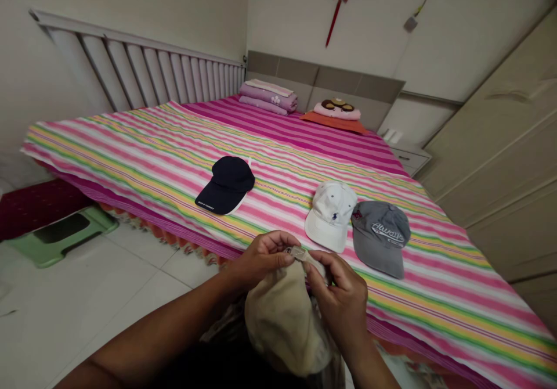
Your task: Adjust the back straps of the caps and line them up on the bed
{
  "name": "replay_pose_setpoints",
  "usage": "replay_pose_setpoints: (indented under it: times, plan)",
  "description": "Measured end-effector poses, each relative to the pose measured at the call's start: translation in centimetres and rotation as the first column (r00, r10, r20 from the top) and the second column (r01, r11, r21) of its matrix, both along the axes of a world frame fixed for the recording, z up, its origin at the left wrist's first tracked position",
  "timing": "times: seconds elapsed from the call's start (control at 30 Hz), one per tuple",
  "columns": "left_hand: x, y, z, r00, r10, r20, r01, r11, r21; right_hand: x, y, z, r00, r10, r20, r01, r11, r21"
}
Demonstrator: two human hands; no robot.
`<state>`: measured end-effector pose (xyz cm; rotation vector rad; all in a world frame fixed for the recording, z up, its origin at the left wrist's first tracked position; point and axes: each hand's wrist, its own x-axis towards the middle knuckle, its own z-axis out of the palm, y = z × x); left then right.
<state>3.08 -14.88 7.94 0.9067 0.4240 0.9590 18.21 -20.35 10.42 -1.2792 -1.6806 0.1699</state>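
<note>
Bed fills most of the view; its striped sheet (143, 157) runs to the near edge and drapes over, above a ruffled skirt. Widest open stretch of sheet is left of the navy baseball cap (228, 180); decent gap between that and the white baseball cap (331, 212). Right of the grey baseball cap (383, 235), bare sheet to the side edge. White and grey sit side by side, edges meeting in view, brims toward the person. Around the bed: white tile floor (174, 269) left, cream panelled unit (505, 145) right, white slatted rail (152, 69), grey panelled headboard (296, 72), green stool (98, 219) near the left edge, folded lilac quilt (261, 96) by the headboard. Beige cap (282, 313), soft slouchy fabric, is in the person's hands just in front of the near edge, crown hanging down. Left hand (265, 258) pinches the back strap (298, 253) at one end, thumb and fingers closed; right hand (342, 281) grips the cap's rim at the other.
</note>
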Motion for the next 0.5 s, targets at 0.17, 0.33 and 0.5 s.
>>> replay_pose_setpoints:
  times: [0.17, 0.33, 0.5]
  plan:
    - [-0.08, 0.04, -0.09, 1.0, -0.007, -0.026, 0.008, 1.0, 0.016, -0.15, -0.08, -0.09, 0.996, -0.012, -0.091, 0.004, 0.996, -0.089]
    - [-0.17, 0.15, 0.0, 0.999, 0.012, -0.035, -0.011, 1.0, 0.012, 0.05, -0.2, -0.08, 0.953, 0.003, -0.302, -0.103, 0.943, -0.316]
    - [-0.15, 0.16, -0.09, 0.999, 0.021, -0.043, -0.02, 1.0, 0.021, 0.13, -0.48, 0.45, 0.922, 0.032, -0.385, -0.186, 0.91, -0.37]
